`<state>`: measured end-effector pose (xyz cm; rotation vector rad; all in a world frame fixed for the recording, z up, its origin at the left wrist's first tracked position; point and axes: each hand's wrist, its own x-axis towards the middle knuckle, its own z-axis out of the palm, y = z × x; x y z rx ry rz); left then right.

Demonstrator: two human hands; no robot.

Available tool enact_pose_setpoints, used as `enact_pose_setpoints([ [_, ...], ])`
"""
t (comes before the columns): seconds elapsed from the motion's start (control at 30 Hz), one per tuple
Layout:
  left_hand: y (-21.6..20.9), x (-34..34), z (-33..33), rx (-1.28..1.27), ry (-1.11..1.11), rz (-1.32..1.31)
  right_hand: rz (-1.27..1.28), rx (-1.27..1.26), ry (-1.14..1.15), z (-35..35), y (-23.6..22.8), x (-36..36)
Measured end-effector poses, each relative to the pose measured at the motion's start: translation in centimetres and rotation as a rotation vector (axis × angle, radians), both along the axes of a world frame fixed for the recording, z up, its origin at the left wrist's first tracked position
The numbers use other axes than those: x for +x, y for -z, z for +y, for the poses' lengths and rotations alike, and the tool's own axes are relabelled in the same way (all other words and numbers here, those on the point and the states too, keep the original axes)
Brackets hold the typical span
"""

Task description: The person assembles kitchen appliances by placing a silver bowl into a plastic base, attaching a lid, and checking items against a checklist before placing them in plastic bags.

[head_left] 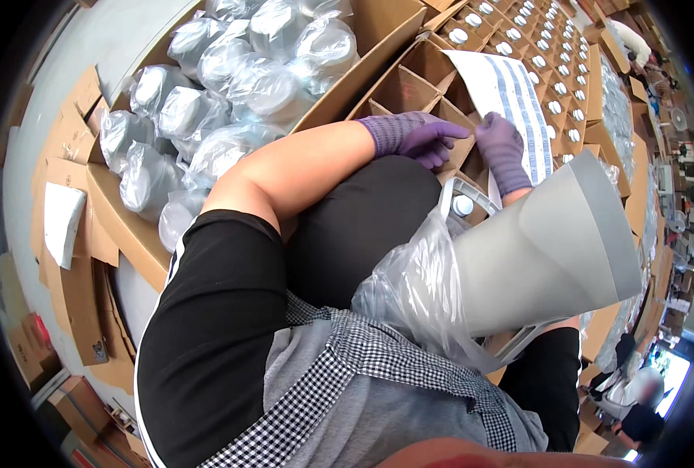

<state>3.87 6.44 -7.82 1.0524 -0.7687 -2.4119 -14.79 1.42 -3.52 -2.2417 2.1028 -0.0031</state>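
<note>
My left hand, in a purple knit glove, reaches over the carton dividers. Its index finger points toward my right hand, and the other fingers are loosely bent with nothing seen in them. My right hand, gloved alike, is closed in a pinch at the left edge of a label sheet, white with blue-grey stripes. Whatever lies between those fingertips is too small to make out. Across my lap lies a large tapered grey plastic vessel, partly wrapped in a clear plastic bag. Beside it show a light handle and a white cap.
On the left stands an open carton full of bagged clear containers. Divided cartons with several white-capped items stretch away at the upper right. Flattened cardboard lies at the far left. Other people are at the right rim.
</note>
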Motion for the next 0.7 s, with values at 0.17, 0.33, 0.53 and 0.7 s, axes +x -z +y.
enact_pose_setpoints([
  [0.17,1.0,1.3,-0.9,-0.629,0.004,-0.288,-1.132,0.389,-0.122,-4.5,-3.4,3.1],
  [0.33,4.0,4.0,-0.7,-1.653,-0.048,-0.541,-0.705,0.153,-0.157,-1.7,-2.9,0.9],
  [0.53,2.1,1.1,0.0,-0.059,-0.236,0.533,-0.318,0.249,-0.109,5.2,-2.4,-1.7],
  [0.7,-0.9,1.1,0.8,-0.007,-0.254,0.540,-0.257,-0.003,-0.206,8.6,-4.4,-1.0],
])
